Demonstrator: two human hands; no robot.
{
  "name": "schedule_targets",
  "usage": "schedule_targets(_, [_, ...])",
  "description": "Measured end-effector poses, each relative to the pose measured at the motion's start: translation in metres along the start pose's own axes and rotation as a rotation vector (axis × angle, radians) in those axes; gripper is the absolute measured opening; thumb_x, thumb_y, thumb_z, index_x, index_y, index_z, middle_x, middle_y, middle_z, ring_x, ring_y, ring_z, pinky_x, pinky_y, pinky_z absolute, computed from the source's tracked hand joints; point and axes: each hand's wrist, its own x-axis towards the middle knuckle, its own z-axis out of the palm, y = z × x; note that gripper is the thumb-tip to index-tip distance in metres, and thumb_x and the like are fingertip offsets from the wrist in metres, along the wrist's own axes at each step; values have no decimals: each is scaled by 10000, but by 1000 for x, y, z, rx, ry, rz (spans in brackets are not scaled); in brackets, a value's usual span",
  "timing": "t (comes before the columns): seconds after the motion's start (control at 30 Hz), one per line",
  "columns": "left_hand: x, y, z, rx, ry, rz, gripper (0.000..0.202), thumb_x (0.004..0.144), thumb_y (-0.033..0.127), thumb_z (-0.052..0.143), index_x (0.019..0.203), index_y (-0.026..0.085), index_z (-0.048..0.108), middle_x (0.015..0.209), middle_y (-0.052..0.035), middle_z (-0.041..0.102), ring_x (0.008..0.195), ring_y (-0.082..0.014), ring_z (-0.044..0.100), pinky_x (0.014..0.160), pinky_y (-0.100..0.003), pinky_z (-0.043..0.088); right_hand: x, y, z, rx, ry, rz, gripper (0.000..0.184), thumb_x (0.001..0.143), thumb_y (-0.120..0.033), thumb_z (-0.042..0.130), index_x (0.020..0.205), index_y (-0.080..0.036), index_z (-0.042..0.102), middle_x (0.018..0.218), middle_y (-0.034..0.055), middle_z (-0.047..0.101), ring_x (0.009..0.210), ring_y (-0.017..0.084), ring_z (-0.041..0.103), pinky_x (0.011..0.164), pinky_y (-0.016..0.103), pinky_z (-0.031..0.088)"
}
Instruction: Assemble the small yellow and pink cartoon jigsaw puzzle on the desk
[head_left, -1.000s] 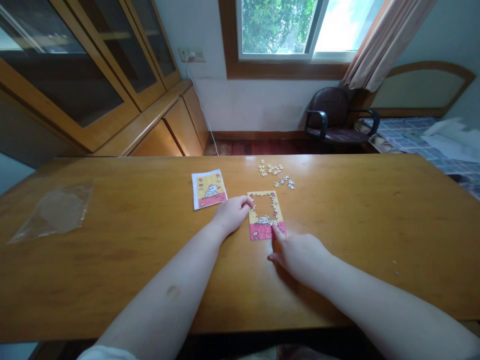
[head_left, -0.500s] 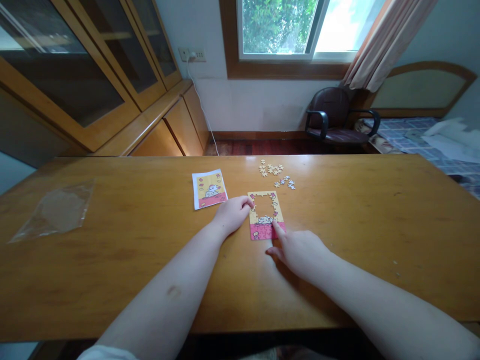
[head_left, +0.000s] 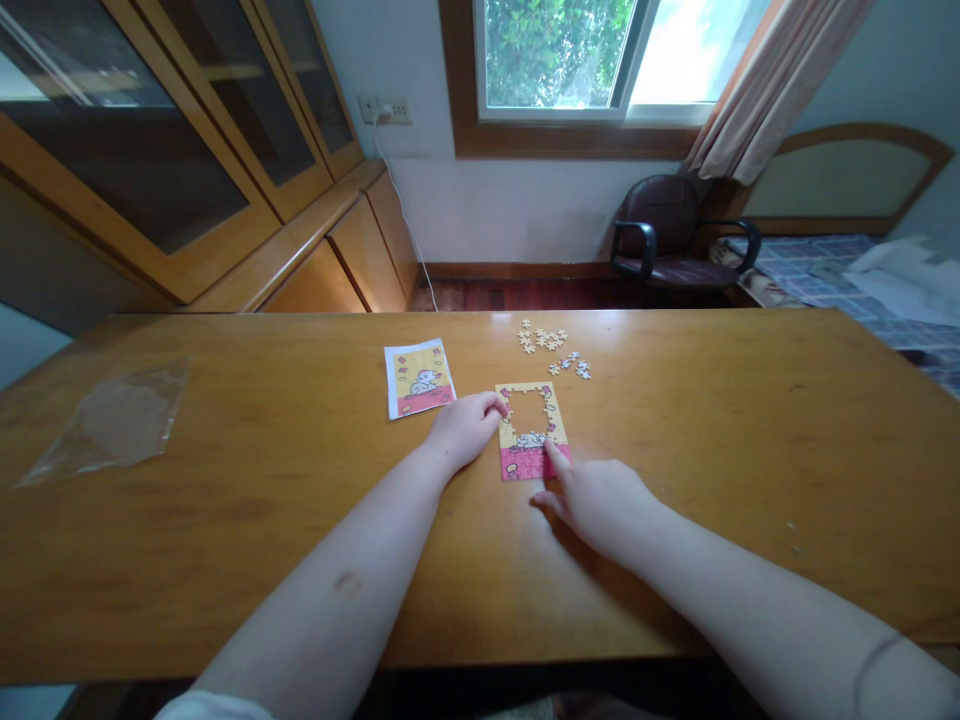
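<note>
A partly assembled jigsaw puzzle (head_left: 536, 463) lies flat on the wooden table, yellow above and pink below, with a bare gap in its upper middle. My left hand (head_left: 466, 430) rests at its left side, fingers curled and fingertips on the edge. From the lower right, my right hand (head_left: 604, 505) reaches in, its index fingertip touching the puzzle just below the gap. The thumb stands apart near the table, and no piece shows in that hand. Beyond the puzzle lie several loose pieces, some yellowish (head_left: 551, 342) and some pale (head_left: 581, 370).
A printed reference picture (head_left: 422, 385) lies left of the puzzle, close to my left wrist. Farther left is a clear plastic bag (head_left: 112, 420). Behind the table (head_left: 262, 520) stand a glass-fronted cabinet (head_left: 225, 250) and a dark armchair (head_left: 664, 225).
</note>
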Motion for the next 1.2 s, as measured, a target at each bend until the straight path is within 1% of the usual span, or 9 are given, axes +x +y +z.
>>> schedule_targets(0.2, [0,0,-1,-7,-1,-3,273,821,262,414,911,273,672,1006,23,706,943,-200,618,823,-302,458,-1,-2,-5,-5,-23,10,730,891,-604,336,1461,-155,260,829,156,700,752,291,682,635,349,473])
schedule_targets(0.33, [0,1,-1,-2,-2,-7,268,823,254,419,910,269,672,1011,21,707,950,-201,619,825,-303,461,-1,-3,-9,8,-34,24,739,895,-594,338,1460,-124,259,843,174,699,772,288,683,646,342,474])
schedule_targets(0.4, [0,1,-1,-2,-4,-10,267,826,255,420,910,264,673,1017,17,707,955,-199,618,828,-298,461,-1,-3,-9,17,-41,33,740,898,-592,335,1464,-123,246,853,177,701,771,280,684,656,340,473])
schedule_targets(0.57, [0,1,-1,2,-1,2,262,825,256,421,903,275,670,1005,28,708,951,-198,622,827,-300,464,1,-1,-2,23,-22,28,728,895,-604,316,1472,-168,232,860,162,705,776,286,682,663,349,474])
schedule_targets(0.8, [0,0,0,0,2,3,261,821,256,421,901,271,669,1000,25,708,947,-199,621,821,-299,462,2,-1,0,30,-17,18,718,901,-601,306,1467,-165,243,852,157,702,778,288,683,656,345,475])
schedule_targets(0.87, [0,0,0,0,-1,-6,262,821,251,422,903,269,669,1003,23,708,948,-199,622,819,-298,461,2,-1,-1,27,-21,23,728,899,-604,309,1467,-154,237,855,162,700,777,286,683,653,343,475])
schedule_targets(1.0, [-1,2,-1,-3,-6,-9,262,825,256,419,903,269,669,1014,22,707,954,-202,620,812,-300,460,1,-2,-2,18,-23,55,777,888,-611,329,1462,-97,225,827,175,695,756,291,681,633,344,475])
schedule_targets(1.2, [-1,3,-3,-3,-8,-20,266,820,250,427,917,269,673,1019,19,707,963,-201,617,824,-294,461,2,-1,-3,33,-63,71,782,889,-614,323,1460,-92,215,870,192,692,795,292,679,675,353,472])
